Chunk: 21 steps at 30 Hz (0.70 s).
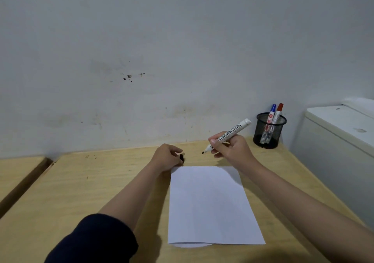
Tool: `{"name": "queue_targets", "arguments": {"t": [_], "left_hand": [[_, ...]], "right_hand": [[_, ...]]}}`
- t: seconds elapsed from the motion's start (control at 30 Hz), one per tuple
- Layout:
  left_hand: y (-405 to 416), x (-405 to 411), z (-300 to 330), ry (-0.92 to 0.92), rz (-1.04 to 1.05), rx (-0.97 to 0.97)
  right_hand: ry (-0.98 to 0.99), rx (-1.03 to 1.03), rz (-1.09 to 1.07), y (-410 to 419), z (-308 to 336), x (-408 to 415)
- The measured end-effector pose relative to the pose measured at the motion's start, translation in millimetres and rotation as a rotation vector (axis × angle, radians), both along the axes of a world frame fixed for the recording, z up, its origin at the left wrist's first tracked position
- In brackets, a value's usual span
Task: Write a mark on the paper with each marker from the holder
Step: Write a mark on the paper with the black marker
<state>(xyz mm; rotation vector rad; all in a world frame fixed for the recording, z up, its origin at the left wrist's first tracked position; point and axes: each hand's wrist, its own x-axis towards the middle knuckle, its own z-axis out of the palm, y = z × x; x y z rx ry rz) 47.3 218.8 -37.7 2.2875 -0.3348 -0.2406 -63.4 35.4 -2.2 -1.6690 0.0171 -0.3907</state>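
holding an uncapped marker (229, 135) in the right hand (232, 149), fingers wrapped round the white barrel, black tip pointing down-left, hanging above the table (101, 181) just past the far edge of the paper (208, 204). tip not touching paper. left hand (167, 157) curled on the table at the paper's far left corner, fingers pinched on a small black cap (181, 158). the two hands are apart, near each other, gap between them over bare wood. paper is white, blank, lying flat in portrait in front of the person, a rounded white edge poking out under its near edge, cannot tell what that is. black mesh holder (269, 131) stands upright at the far right of the table near the wall (162, 50), well apart from the paper, with a blue-capped marker (271, 114) and a red-capped marker (278, 113) standing in it, caps up. dark sleeve (95, 240) on the left arm pushed up. white box-like unit (340, 141) to the right of the table. scuffed grey wall behind.
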Motion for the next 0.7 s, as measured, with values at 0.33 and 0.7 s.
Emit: {"name": "queue_targets", "arguments": {"t": [0.33,0.7], "left_hand": [[44,-47,1,-0.007,-0.011,-0.245],[60,-75,-30,-0.235,-0.119,-0.106]], "right_hand": [[0.021,0.143,-0.018,33,-8,1],[0.222,0.186,-0.060,85,-32,21]]}}
